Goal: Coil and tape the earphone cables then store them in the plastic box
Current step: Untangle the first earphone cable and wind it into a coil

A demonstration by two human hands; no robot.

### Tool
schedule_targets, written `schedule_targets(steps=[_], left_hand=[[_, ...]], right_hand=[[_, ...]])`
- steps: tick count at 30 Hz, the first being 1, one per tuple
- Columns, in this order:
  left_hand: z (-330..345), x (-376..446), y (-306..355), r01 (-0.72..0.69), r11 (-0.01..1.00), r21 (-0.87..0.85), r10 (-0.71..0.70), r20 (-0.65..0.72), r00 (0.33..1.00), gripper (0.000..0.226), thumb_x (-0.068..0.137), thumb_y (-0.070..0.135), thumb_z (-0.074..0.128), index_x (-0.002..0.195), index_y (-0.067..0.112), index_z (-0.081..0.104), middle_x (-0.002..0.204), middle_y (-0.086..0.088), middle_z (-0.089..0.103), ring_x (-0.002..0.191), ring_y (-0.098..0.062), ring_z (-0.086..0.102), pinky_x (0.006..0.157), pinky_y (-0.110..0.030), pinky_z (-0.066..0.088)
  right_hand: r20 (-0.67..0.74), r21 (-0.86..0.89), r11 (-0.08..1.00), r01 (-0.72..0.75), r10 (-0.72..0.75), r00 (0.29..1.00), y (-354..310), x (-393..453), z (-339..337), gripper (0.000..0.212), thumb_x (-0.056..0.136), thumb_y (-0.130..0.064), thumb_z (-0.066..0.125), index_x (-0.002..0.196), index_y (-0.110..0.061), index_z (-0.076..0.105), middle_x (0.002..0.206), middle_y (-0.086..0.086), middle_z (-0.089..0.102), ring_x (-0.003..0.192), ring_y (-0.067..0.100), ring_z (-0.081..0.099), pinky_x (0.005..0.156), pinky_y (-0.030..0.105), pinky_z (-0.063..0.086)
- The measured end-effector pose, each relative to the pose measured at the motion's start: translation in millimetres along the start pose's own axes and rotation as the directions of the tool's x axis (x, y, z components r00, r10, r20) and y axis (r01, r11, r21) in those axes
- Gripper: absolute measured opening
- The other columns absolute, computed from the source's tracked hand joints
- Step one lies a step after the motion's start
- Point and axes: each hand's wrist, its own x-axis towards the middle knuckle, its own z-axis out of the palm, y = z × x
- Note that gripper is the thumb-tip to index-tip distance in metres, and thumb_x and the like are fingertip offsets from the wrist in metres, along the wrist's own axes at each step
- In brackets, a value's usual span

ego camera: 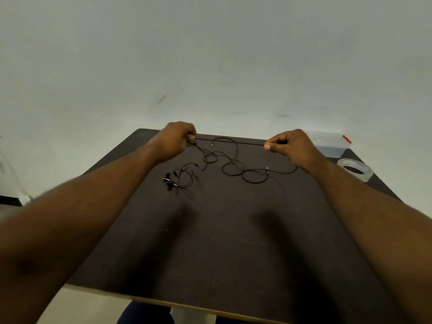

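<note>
You are pinching the thin black earphone cable in both hands; your left hand is holding one end of a tight straight bit and your right hand is holding the other, just above the dark brown wooden table; the rest is lying in loose loops under it, with the small black earbuds near your left arm. I think you are starting to coil; keep the pull soft; the clear plastic box and the clear tape roll are waiting by your right hand.
</note>
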Motion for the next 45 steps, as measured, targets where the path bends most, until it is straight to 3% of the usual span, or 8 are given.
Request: schedule_targets(steps=[9,14,17,19,25,31,34,45], left_hand=[[-9,-11,-47,0.184,0.979,-0.089,-0.193,-0.106,0.975,0.013,0.094,0.004,0.054,0.090,0.004,0.066,0.076,0.000,0.058,0.077,-0.022,0.054,0.065,-0.026,0.042],[0,-15,-29,0.344,0.927,-0.150,-0.356,-0.067,0.932,0.024,0.090,0.000,0.053,0.103,0.014,0.067,0.106,-0.009,0.067,0.073,-0.024,0.062,0.077,-0.038,0.055],[13,-15,34,0.376,0.592,-0.713,-0.422,0.124,0.898,0.063,0.090,-0.017,0.041,0.142,0.019,0.045,0.137,-0.006,0.047,0.057,-0.020,0.066,0.067,-0.040,0.061],[27,-16,72,0.328,0.444,-0.834,-0.348,0.177,0.921,0.064,0.093,-0.015,0.041,0.147,0.020,0.038,0.141,-0.002,0.040,0.064,-0.021,0.070,0.068,-0.036,0.061],[58,-9,87,0.184,0.622,-0.761,-0.307,-0.021,0.951,0.020,0.091,0.011,0.066,0.110,0.004,0.070,0.089,-0.006,0.071,0.074,-0.013,0.065,0.069,-0.023,0.054],[54,-4,87,0.105,0.863,-0.494,-0.170,-0.089,0.981,0.011,0.094,0.010,0.059,0.093,0.006,0.069,0.070,0.013,0.057,0.062,0.002,0.051,0.056,-0.006,0.038],[46,-3,74,0.114,0.895,-0.431,-0.181,-0.118,0.976,0.012,0.096,0.010,0.055,0.093,0.006,0.066,0.074,0.006,0.058,0.063,-0.001,0.049,0.051,-0.003,0.036],[-19,-18,-41,0.415,0.867,-0.277,-0.479,-0.230,0.847,0.016,0.094,0.010,0.058,0.103,0.002,0.070,0.110,-0.013,0.067,0.095,-0.017,0.054,0.083,-0.025,0.039]], right_hand=[[-0.079,-0.015,1.000,-0.015,0.014,0.997,9,4,-4,0.009,0.082,-0.020,0.075,0.089,-0.016,0.076,0.085,-0.008,0.073,0.080,0.000,0.066,0.082,0.020,0.049],[-0.116,0.020,1.000,0.010,-0.008,0.993,-2,5,19,0.005,0.083,-0.015,0.075,0.087,-0.014,0.075,0.085,-0.002,0.072,0.077,0.001,0.064,0.074,0.010,0.048],[-0.081,-0.009,0.998,0.056,-0.057,0.995,-15,6,38,0.007,0.083,-0.017,0.074,0.089,-0.014,0.076,0.081,-0.011,0.069,0.075,-0.008,0.061,0.066,-0.001,0.042],[-0.077,-0.021,0.995,0.093,-0.094,0.993,-23,7,48,0.008,0.083,-0.018,0.074,0.089,-0.015,0.076,0.078,-0.015,0.067,0.075,-0.009,0.061,0.068,0.002,0.043],[-0.108,-0.012,0.990,0.139,-0.139,0.984,-32,6,49,0.007,0.081,-0.018,0.076,0.087,-0.015,0.076,0.076,-0.015,0.068,0.074,-0.005,0.063,0.070,0.008,0.047],[-0.039,-0.081,0.979,0.185,-0.189,0.981,-34,3,46,0.010,0.081,-0.023,0.076,0.089,-0.019,0.078,0.077,-0.019,0.068,0.077,-0.011,0.062,0.070,0.002,0.044],[-0.032,-0.076,0.984,0.164,-0.167,0.985,-33,0,40,0.009,0.081,-0.024,0.076,0.089,-0.019,0.077,0.079,-0.021,0.067,0.078,-0.014,0.062,0.069,-0.001,0.042],[-0.037,-0.092,0.995,0.023,-0.027,0.999,4,-20,-7,0.010,0.081,-0.022,0.075,0.088,-0.015,0.077,0.080,-0.016,0.069,0.075,-0.012,0.063,0.095,0.015,0.044]])
